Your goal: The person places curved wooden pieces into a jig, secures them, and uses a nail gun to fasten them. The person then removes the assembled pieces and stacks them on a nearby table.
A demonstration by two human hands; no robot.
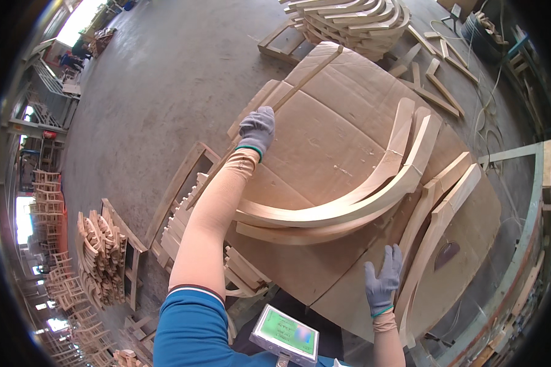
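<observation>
So the left hand (256, 128), in a grey glove, is wrapped around a long thin wooden stick (269, 110) that runs diagonally across the cardboard sheet (324, 147) covering the table. Fingers are closed round it about midway, probably because that's where it balances. The right hand (382, 278) holds nothing: fingers spread, hovering over the near edge of the cardboard, just beside a curved wooden piece (438, 226) lying at the right. In the middle sit a couple of big bent wooden arcs (355, 205), resting on each other, ends pointing up toward the far side. I'd guess the cardboard is there to keep the wood from getting scuffed. More curved parts are stacked on a pallet (349, 21) at the far end and in a pile on the floor (101, 257) to the left.
</observation>
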